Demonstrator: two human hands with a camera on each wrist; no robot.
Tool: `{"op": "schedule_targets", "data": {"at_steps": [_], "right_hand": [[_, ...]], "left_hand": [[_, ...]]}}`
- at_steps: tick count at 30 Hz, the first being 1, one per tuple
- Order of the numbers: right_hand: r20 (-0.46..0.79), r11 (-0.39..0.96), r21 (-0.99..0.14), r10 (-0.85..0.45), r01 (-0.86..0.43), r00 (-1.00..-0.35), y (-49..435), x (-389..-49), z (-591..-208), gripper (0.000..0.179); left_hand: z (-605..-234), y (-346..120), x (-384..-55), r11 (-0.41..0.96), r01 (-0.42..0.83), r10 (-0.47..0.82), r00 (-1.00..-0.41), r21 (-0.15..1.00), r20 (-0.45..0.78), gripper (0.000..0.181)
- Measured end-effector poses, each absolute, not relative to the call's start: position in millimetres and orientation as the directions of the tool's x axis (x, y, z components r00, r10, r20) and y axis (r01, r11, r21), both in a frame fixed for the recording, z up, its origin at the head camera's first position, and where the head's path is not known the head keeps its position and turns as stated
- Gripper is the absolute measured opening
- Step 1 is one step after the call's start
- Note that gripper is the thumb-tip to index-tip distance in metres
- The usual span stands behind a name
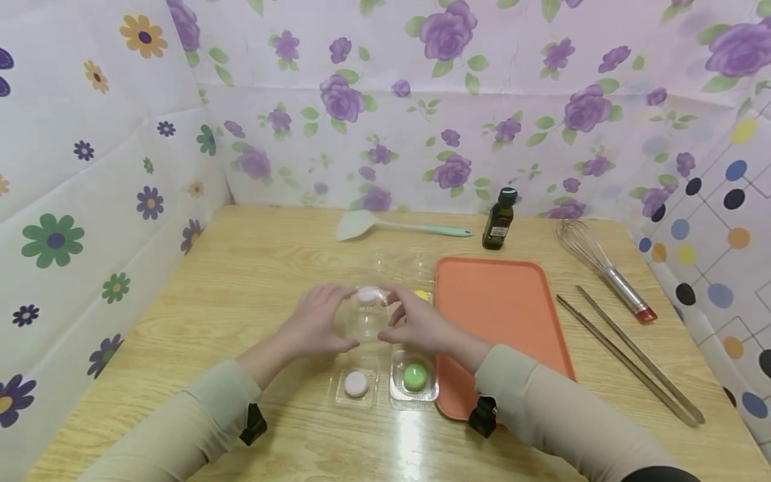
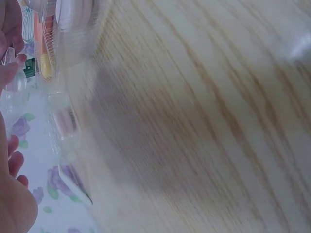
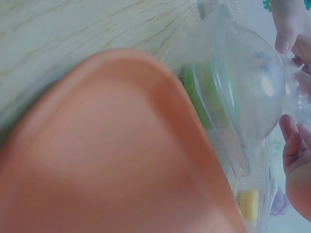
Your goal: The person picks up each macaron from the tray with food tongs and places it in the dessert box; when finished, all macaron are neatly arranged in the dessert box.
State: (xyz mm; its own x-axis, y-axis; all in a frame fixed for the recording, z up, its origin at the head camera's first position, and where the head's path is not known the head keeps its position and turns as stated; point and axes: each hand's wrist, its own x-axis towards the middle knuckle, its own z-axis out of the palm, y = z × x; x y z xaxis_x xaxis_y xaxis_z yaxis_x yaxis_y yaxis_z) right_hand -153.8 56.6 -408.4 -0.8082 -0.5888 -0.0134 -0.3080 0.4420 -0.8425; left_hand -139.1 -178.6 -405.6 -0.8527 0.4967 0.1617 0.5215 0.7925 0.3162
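Curving fingers and thumbs round opposite sides of a clear lid [image 1: 367,326], our left hand [image 1: 316,321] and right hand [image 1: 418,323] grip it near the middle of the table [image 1: 265,261]. Its outline is hard to make out; a pale macaron [image 1: 367,296] shows through, and our right hand partly hides a yellow macaron [image 1: 422,294]. Nearer the front edge sit a pink macaron [image 1: 356,384] and a green macaron [image 1: 415,377], boxed. The tray [image 1: 494,288] adjoins rightward; tongs [image 1: 626,358] and whisk [image 1: 626,292] line the right edge.
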Motion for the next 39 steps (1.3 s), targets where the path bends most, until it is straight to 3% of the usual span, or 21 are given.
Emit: {"op": "schedule_targets", "data": {"at_steps": [4,9,14,22,31,39], "right_hand": [[-0.048,0.400,-0.887,-0.577,-0.231,-0.815,58.6,-154.1,-406.2,0.082],[-0.111,0.319,-0.942,-0.590,-0.105,-0.800,60.5,-154.7,-405.6,0.066],[-0.170,0.218,-0.975,-0.652,0.032,-0.739,62.1,-154.3,-404.8,0.053],[-0.276,0.119,-0.954,-0.702,0.274,-0.656,60.0,-155.6,-401.7,0.059],[-0.329,0.090,-0.915,-0.727,0.392,-0.603,62.6,-155.1,-401.9,0.068],[-0.335,0.086,-0.900,-0.764,0.427,-0.551,63.9,-155.2,-402.1,0.063]], "left_hand": [[-404.3,-178.6,-137.7,0.786,0.537,0.504,-0.843,0.307,0.186,0.091],[-401.8,-178.6,-133.9,0.752,0.588,0.539,-0.809,0.299,0.234,0.091],[-398.7,-178.1,-131.3,0.724,0.643,0.576,-0.763,0.250,0.294,0.092],[-395.7,-178.3,-129.6,0.696,0.705,0.617,-0.684,0.136,0.389,0.092],[-400.3,-180.3,-131.8,0.642,0.767,0.674,-0.554,-0.015,0.489,0.089],[-403.6,-180.9,-134.8,0.583,0.804,0.706,-0.433,-0.113,0.560,0.093]]}}
